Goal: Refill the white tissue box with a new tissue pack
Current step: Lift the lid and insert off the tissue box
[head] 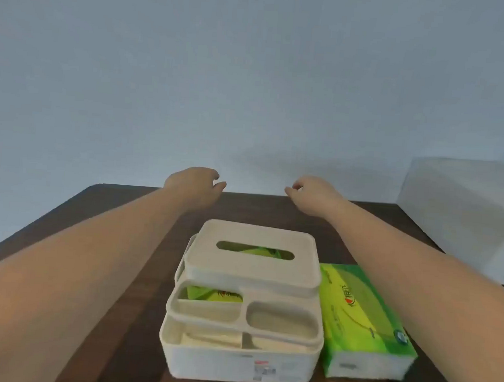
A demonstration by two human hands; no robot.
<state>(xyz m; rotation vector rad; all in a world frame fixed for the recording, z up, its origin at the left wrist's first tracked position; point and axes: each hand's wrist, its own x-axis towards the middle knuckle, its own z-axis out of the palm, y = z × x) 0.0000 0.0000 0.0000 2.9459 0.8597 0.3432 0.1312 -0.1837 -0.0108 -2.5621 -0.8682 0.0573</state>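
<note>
The white tissue box (240, 361) stands on the dark wooden table (126, 271), near its front. Its slotted lid (255, 259) sits over the rear part, with green wrapping visible through the slot. In front of the lid a white compartment tray (280, 319) rests on the box; a scrap of green wrapper lies in its left cell. A new green tissue pack (364, 321) lies flat against the box's right side. My left hand (196, 187) and my right hand (311, 195) hover beyond the box near the table's far edge, fingers loosely curled, holding nothing.
A pale blue wall rises behind the table. A white block-like object (463, 217) stands at the right, past the table's edge. Bare tabletop shows to the left of the box and behind it.
</note>
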